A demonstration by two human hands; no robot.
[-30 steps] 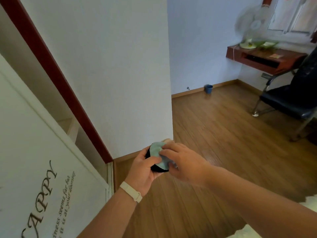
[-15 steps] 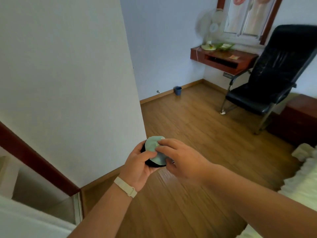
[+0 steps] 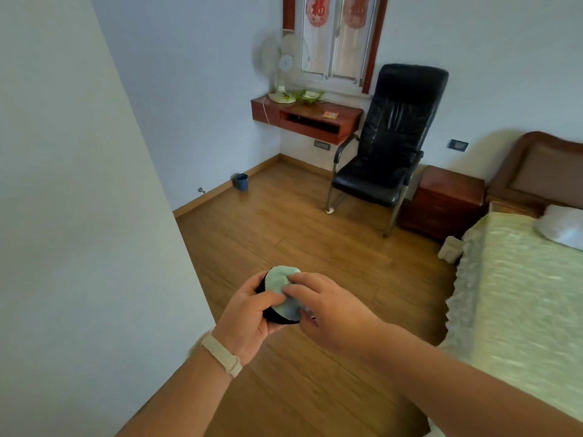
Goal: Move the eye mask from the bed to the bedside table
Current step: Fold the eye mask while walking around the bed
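A folded eye mask (image 3: 279, 290), pale green on one side and black on the other, is held in front of me above the wooden floor. My left hand (image 3: 252, 313) grips it from below and the left, a pale band on that wrist. My right hand (image 3: 328, 310) pinches its right side from above. The bed (image 3: 517, 285) with a pale green cover lies at the right. The dark wooden bedside table (image 3: 444, 203) stands past the bed's head, next to the headboard, with nothing visible on its top.
A black office chair (image 3: 385, 146) stands left of the bedside table. A wall-mounted wooden shelf (image 3: 309, 116) with a fan (image 3: 282, 67) sits under the window. A white wall corner (image 3: 151, 216) juts out at my left. A small blue bin (image 3: 241, 181) stands by the far wall. A white pillow (image 3: 561, 228) lies on the bed.
The view has swung to the right: the door at the left has left the frame, and the chair, bedside table and bed have come into sight. Both hands keep the same hold on the mask.
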